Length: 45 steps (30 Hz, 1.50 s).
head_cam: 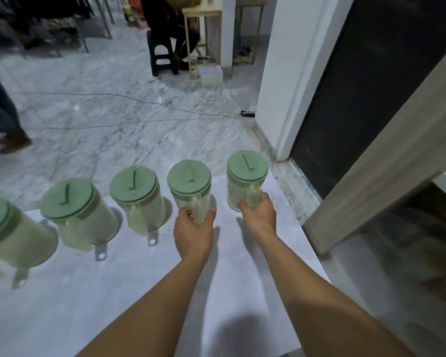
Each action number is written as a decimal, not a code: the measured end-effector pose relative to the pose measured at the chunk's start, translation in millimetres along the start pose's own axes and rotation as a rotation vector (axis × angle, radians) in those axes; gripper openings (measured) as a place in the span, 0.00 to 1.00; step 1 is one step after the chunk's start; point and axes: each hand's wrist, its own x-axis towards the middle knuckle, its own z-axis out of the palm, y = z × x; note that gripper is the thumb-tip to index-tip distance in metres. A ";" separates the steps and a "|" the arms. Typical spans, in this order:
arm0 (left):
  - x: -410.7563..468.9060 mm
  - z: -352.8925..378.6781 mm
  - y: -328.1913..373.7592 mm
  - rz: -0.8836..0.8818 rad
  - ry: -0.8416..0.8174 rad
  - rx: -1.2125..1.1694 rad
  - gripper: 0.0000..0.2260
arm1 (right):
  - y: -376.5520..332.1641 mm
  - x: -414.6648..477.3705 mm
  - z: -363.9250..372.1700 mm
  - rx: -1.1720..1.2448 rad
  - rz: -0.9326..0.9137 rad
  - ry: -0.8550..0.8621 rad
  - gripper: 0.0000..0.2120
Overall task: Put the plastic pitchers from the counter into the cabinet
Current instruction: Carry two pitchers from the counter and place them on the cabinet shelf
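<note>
Several clear plastic pitchers with pale green lids stand in a row along the far edge of the white counter (144,292). My right hand (259,215) is closed around the handle of the rightmost pitcher (246,173). My left hand (193,231) grips the handle of the pitcher beside it (189,181). Both pitchers stand upright on the counter. To the left stand a third pitcher (137,194), a fourth (75,210) and one cut off by the frame's left edge (8,233). At the right an open cabinet door (386,155) leans over the counter's corner.
Beyond the counter lies a marble floor (108,119) with cables and a power strip (247,114). A seated person on a black stool (162,57) is at a wooden table in the back. Another person's legs (0,117) are at the left. A dark doorway (366,81) is on the right.
</note>
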 end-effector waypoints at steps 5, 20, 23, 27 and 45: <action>6.6 6.4 7.3 0.044 -0.006 0.014 0.13 | -0.1 10.2 14.2 0.156 0.046 -0.021 0.08; -0.6 -30.8 45.1 0.269 -0.069 -0.044 0.11 | -40.7 -26.7 -14.6 0.197 -0.045 0.042 0.11; -3.0 -52.1 66.2 0.335 -0.092 -0.065 0.12 | -63.5 -49.1 -29.8 0.232 -0.084 0.084 0.09; -16.2 -87.2 105.3 0.387 -0.134 -0.118 0.13 | -98.3 -95.6 -53.0 0.259 -0.161 0.175 0.06; -159.6 -242.2 215.3 0.706 -0.472 -0.325 0.11 | -145.9 -367.7 -173.8 0.367 -0.280 0.694 0.07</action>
